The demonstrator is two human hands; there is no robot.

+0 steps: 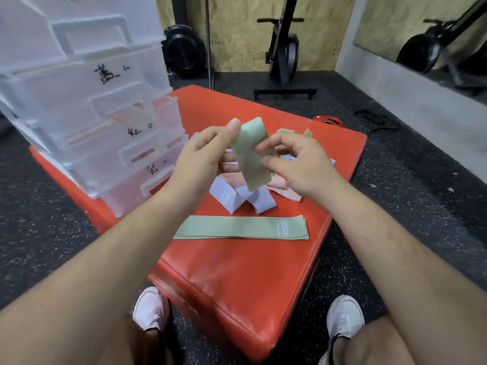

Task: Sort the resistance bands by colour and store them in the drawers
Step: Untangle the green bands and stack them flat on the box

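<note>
The drawer unit (79,101), a translucent white plastic stack, stood on the far left part of the red mat (237,280). Each visible drawer front carried a moulded handle and a handwritten black label.

Drawer contents, as seen through the walls:
- Upper labelled drawer (110,75): contents could not be told.
- Middle labelled drawer (126,127): pinkish-red strips lay inside, near the front and right wall.
- Lower labelled drawer (147,167): a reddish tint showed through; whether this was bands or the mat beneath could not be told.

The held green band (253,164) was raised above the mat, in front of the drawer unit, and hung down folded. The left hand (208,154) gripped its upper end, thumb pressed on the top fold and fingers curled behind. The right hand (290,164) pinched its right edge between thumb and curled fingertips.

Unsorted stock lay on the mat:
- Flat green bands (241,227), stacked lengthwise, nearest the person.
- Lilac bands (237,200), loosely piled directly below the hands.
- Pink bands (284,189), just right of the lilac pile and touching it.
- Further green bands (284,130), partly hidden behind the right hand.
</note>
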